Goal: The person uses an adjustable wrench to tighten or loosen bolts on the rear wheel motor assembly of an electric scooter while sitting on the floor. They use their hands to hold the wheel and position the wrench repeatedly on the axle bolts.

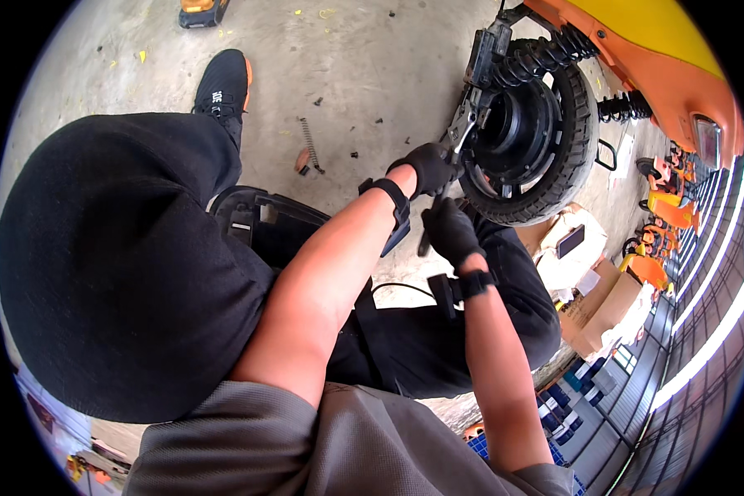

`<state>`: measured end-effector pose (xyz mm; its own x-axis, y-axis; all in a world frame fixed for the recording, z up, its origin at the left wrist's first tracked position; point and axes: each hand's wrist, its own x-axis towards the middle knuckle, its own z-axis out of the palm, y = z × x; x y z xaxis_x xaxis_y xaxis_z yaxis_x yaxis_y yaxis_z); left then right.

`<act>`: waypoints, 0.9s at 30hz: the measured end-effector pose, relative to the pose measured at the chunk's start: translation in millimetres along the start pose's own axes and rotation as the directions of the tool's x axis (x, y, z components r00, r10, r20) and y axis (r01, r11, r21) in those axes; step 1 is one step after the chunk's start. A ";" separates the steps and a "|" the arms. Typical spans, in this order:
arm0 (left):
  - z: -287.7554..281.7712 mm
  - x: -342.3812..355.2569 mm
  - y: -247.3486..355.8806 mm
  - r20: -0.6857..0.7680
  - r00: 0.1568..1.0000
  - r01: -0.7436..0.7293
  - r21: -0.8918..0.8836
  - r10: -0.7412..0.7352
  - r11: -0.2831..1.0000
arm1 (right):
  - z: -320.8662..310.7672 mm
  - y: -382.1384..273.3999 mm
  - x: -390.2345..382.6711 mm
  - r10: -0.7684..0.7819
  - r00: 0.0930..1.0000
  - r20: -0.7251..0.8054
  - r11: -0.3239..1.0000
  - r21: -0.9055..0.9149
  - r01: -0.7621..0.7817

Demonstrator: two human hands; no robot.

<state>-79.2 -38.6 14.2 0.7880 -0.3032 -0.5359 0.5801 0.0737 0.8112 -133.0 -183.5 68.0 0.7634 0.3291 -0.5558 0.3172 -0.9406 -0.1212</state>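
Fingers of our left hand [428, 169] grip a metal tool [462, 139] beside the wheel [527, 142]; our right hand's [453, 234] fingers close around a dark handle [424, 244], presumably pairing 2 hands for steadier leverage.

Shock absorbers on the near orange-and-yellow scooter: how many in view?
2: one shock absorber over the upper part of the wheel, another shock absorber right of it.

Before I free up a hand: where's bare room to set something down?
Best patch: the concrete floor between shoe and wheel, beyond the spring; few dark bits nearby. Another: left of the shoe, bordered by the trouser leg, with yellow scraps. Crowded: the wheel's near side, where left hand and right hand grip a tool, and around the phone and cardboard.
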 end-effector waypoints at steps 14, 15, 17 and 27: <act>4.5 36.0 -18.0 -0.349 0.935 0.153 0.233 -0.064 0.960 | 130.1 77.1 128.0 0.028 0.995 -0.095 0.956 0.294 0.001; 4.2 35.5 -17.5 -0.345 0.937 0.149 0.238 -0.060 0.960 | 134.0 80.2 129.6 0.020 0.995 -0.095 0.957 0.289 0.008; 7.6 31.9 -19.1 -0.398 0.917 0.060 0.193 0.022 0.979 | 142.7 81.9 124.9 0.019 0.997 -0.071 0.965 0.261 0.000; -14.6 8.5 -69.8 -0.168 0.978 0.137 0.053 -0.126 0.989 | 117.6 15.8 65.5 0.214 0.868 0.448 0.901 0.253 -0.352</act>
<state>-109.9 -32.4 -50.4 0.7320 -0.1458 -0.6656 0.6705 -0.0193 0.7416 -144.2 -186.7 -67.1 0.4789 0.0469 -0.8766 -0.1254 -0.9847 -0.1212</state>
